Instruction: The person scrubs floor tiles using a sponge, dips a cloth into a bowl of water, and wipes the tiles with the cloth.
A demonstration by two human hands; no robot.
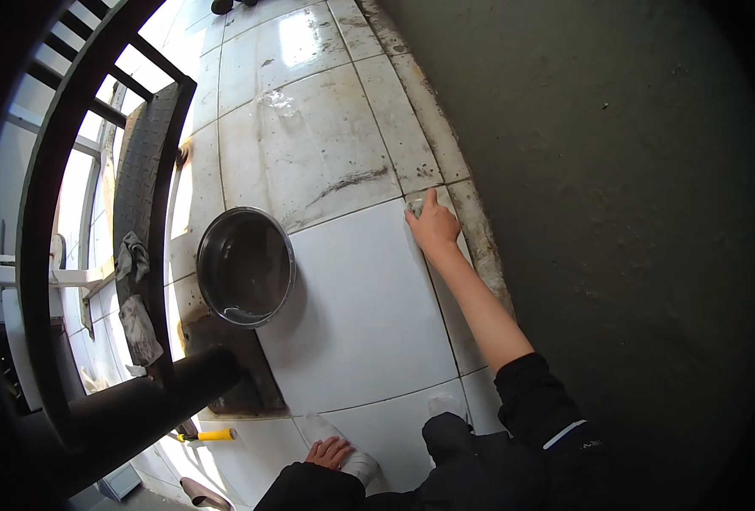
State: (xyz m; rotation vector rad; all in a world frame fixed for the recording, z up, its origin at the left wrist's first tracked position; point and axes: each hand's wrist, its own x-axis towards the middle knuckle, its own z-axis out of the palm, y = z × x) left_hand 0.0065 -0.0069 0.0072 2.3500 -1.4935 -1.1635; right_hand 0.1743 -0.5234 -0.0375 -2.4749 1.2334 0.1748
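My right hand [434, 223] presses on the tiles near the ledge's right edge, its fingers closed round a small pale, greenish thing that I cannot make out. Beneath my arm lies a clean white tile [360, 307], while the tiles [326, 145] farther ahead carry dark smears and a black streak. My left hand [330, 452] rests at the bottom on a white-covered foot [359, 467], fingers laid over it. A round metal basin [246, 267] with murky water stands left of the clean tile.
A dark metal frame [41, 196] with a treaded step rises at the left, with dirty rags [139, 328] on it. A thick black pipe [173, 392] meets a dark plate. Near it lies a yellow-handled tool [216, 434]. Grey floor [633, 238] drops away right.
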